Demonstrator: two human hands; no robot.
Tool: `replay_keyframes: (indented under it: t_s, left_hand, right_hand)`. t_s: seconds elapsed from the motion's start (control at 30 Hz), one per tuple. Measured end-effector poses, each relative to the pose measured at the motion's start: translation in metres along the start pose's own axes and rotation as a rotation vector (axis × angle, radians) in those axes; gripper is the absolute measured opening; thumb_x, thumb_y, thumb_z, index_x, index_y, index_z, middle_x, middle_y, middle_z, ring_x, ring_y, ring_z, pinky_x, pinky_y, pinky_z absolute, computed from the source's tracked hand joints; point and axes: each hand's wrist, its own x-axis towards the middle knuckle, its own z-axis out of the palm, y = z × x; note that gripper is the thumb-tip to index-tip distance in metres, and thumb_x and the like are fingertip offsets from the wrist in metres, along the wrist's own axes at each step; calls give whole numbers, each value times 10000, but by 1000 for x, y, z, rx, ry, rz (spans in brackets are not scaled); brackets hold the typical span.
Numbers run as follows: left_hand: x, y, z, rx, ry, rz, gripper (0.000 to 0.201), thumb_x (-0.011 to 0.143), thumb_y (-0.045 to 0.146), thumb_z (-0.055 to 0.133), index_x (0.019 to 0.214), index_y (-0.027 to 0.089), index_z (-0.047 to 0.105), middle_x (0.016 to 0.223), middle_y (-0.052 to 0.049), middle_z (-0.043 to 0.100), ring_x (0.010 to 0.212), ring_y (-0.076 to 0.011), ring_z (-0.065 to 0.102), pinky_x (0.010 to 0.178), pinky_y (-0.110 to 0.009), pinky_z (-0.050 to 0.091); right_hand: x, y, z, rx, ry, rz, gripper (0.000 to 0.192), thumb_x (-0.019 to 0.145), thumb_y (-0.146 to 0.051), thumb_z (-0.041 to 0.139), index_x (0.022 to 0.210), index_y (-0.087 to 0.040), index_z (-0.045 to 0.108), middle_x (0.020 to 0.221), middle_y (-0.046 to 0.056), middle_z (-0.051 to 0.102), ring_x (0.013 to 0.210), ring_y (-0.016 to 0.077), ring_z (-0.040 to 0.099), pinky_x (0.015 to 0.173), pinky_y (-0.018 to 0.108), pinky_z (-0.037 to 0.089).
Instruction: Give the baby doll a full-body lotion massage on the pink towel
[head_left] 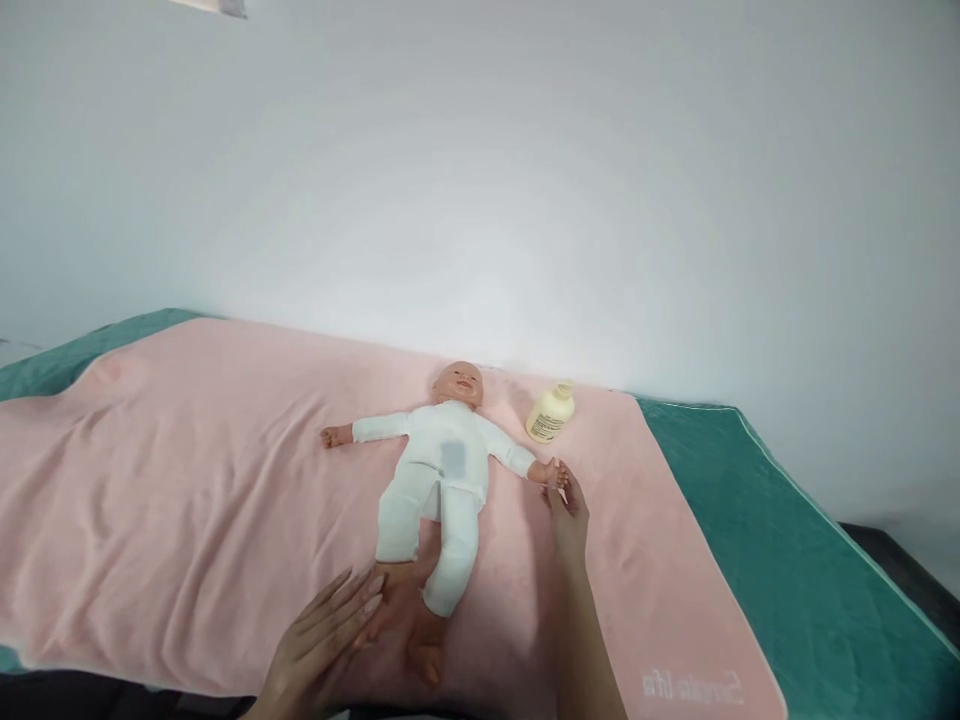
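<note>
A baby doll point(450, 450) in a white body suit lies on its back, arms spread and head toward the wall. A grey square patch point(453, 460) marks its chest. My right hand point(570, 515) is closed on the doll's small hand point(556, 474) at the right, thumb and fingers pinching it. Over the doll's lower leg and foot on the left side rests my left hand point(330, 625), its fingers stretched out flat and partly hiding that foot. The doll's other foot point(426, 650) shows bare beside it. A pale yellow bottle point(550, 412) stands near the doll's right-side arm.
Beneath the doll spreads a pink blanket point(225, 450), wrinkled at the left, with white lettering at its lower right corner. Green cloth point(780, 530) shows past its edges. A white wall point(480, 180) rises directly behind the surface.
</note>
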Motion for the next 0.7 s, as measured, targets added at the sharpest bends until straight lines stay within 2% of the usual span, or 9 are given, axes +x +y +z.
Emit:
replay_keyframes:
  t_s: [0.07, 0.17, 0.23, 0.3, 0.37, 0.43, 0.57, 0.7]
  left_hand:
    - [21, -4, -5, -23, 67, -17, 532, 935, 132, 454, 1455, 203, 370, 1235, -81, 653, 1249, -205, 533, 1033, -385, 480]
    - [52, -8, -5, -70, 152, -76, 537, 937, 184, 483, 1459, 226, 366, 1256, -63, 642, 1221, -203, 559, 1017, -370, 496]
    - [67, -9, 1, -110, 195, -175, 527, 937, 231, 504, 1450, 256, 384, 1267, -39, 637, 1238, -207, 543, 1019, -363, 496]
    - [78, -10, 10, -166, 225, -307, 510, 932, 272, 524, 1430, 271, 417, 1289, -25, 623, 1277, -217, 502, 1022, -361, 494]
    - [85, -12, 20, -239, 240, -424, 496, 926, 294, 538, 1413, 272, 443, 1323, -21, 597, 1307, -222, 465, 1029, -362, 487]
    - [92, -15, 27, -313, 240, -477, 478, 923, 293, 545, 1394, 272, 465, 1348, -20, 576, 1315, -223, 453, 1050, -374, 467]
    - [103, -19, 29, -371, 205, -434, 446, 920, 271, 546, 1363, 255, 493, 1342, -39, 581, 1300, -230, 475, 1075, -410, 441]
    - [102, -15, 21, -343, 191, -188, 446, 921, 240, 536, 1363, 236, 479, 1294, -62, 619, 1268, -236, 516, 1090, -449, 414]
  right_hand:
    - [-6, -8, 10, -6, -51, -35, 574, 772, -524, 666, 1252, -217, 601, 1139, 67, 646, 844, 192, 646, 796, 326, 525]
    - [-18, -17, 30, -82, -166, -264, 448, 830, -409, 615, 1241, -230, 619, 1159, 79, 608, 909, 194, 627, 793, 324, 530]
    - [-29, -20, 44, -175, -265, -426, 363, 859, -325, 571, 1208, -260, 648, 1166, 79, 587, 1008, 207, 603, 808, 318, 537]
    - [-41, -20, 58, -246, -385, -529, 351, 877, -255, 528, 1203, -297, 651, 1184, 73, 572, 1066, 206, 588, 834, 313, 543]
    - [-51, -17, 68, -290, -469, -582, 380, 885, -201, 499, 1218, -320, 639, 1200, 65, 561, 1063, 194, 596, 868, 316, 543]
    - [-58, -13, 76, -316, -504, -608, 409, 890, -161, 476, 1232, -328, 627, 1202, 57, 557, 1046, 182, 608, 904, 323, 536]
    - [-57, -9, 79, -321, -513, -616, 419, 890, -146, 471, 1234, -330, 623, 1183, 54, 563, 1045, 188, 612, 919, 336, 533]
    - [-50, -10, 73, -305, -512, -575, 400, 882, -167, 477, 1222, -312, 630, 1199, 62, 553, 1066, 192, 597, 902, 333, 535]
